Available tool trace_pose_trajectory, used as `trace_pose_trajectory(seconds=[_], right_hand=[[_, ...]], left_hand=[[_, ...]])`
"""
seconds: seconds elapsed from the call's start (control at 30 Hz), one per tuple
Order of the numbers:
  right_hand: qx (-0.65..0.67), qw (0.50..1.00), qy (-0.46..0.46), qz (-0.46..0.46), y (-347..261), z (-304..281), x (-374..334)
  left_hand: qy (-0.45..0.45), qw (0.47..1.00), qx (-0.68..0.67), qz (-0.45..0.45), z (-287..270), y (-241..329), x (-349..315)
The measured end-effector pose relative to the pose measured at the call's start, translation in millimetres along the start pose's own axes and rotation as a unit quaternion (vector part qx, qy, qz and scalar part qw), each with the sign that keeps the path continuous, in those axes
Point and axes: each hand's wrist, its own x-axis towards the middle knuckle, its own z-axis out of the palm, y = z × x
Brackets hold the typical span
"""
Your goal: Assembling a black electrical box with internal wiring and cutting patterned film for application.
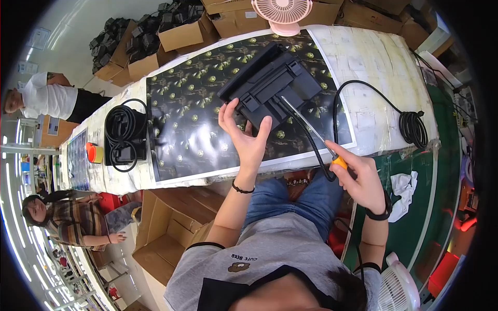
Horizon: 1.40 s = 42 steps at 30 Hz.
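A black boxy plastic device (259,83) lies tilted on a dark patterned mat (197,135). My left hand (245,136) grips its near-left edge, fingers on one side and thumb on the other. My right hand (358,173) is closed round a screwdriver (339,161) with a yellow-orange handle. The screwdriver's long metal shaft reaches up and left, its tip at the device's underside near a recess. From the device a black ribbed cable (309,137) runs down past the table edge, beside the screwdriver. Whether the tip sits in a screw is too small to tell.
A black cable coil (413,129) lies on the right of the table, another bundled cable (123,129) on the left beside a red-yellow roll (95,153). A pink fan (282,13) stands at the back. An open carton (168,228) is below left. Two people are at left.
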Motion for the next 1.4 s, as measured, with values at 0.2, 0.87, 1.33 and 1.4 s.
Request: trace_pose_trajectory(seconds=[0.2, 0.87, 1.33, 1.4], right_hand=[[-0.274, 0.942, 0.097, -0.168, -6, 27, -7], [-0.462, 0.847, 0.157, -0.210, 17, 57, 2], [0.141, 0.989, -0.036, 0.017, 20, 33, 11], [0.141, 0.989, -0.040, 0.018, 18, 29, 11]], left_hand=[[0.012, 1.000, 0.006, -0.014, 1, -2, 1], [0.023, 1.000, 0.010, 0.000, 3, 1, -7], [-0.028, 0.998, -0.054, -0.026, -8, -6, 3], [-0.029, 0.998, -0.055, -0.014, -8, -8, 3]])
